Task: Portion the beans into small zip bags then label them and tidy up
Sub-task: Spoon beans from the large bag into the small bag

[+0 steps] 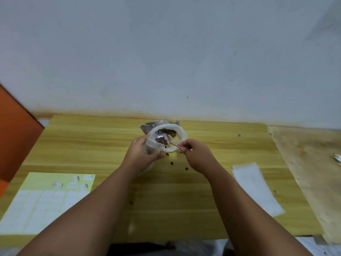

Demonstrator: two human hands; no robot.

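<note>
My left hand [143,153] grips the side of a white round container [180,133] that holds dark brown beans [168,132]. My right hand [193,154] pinches the handle of a metal spoon [163,136]. The spoon's bowl sits over the container's mouth and carries a small heap of beans. A clear bag of beans [147,125] lies just behind the container, partly hidden by it. Several loose beans [172,163] lie on the wooden table [92,141] in front of the container. A flat pile of small zip bags [256,187] lies to the right. A label sheet [42,202] lies at the front left.
An orange panel [16,130] stands at the left edge. A rough pale board [310,163] adjoins the table on the right, with a crumpled white scrap [337,157] at its far edge. A grey wall rises right behind the table. One more bean [131,202] lies nearer me.
</note>
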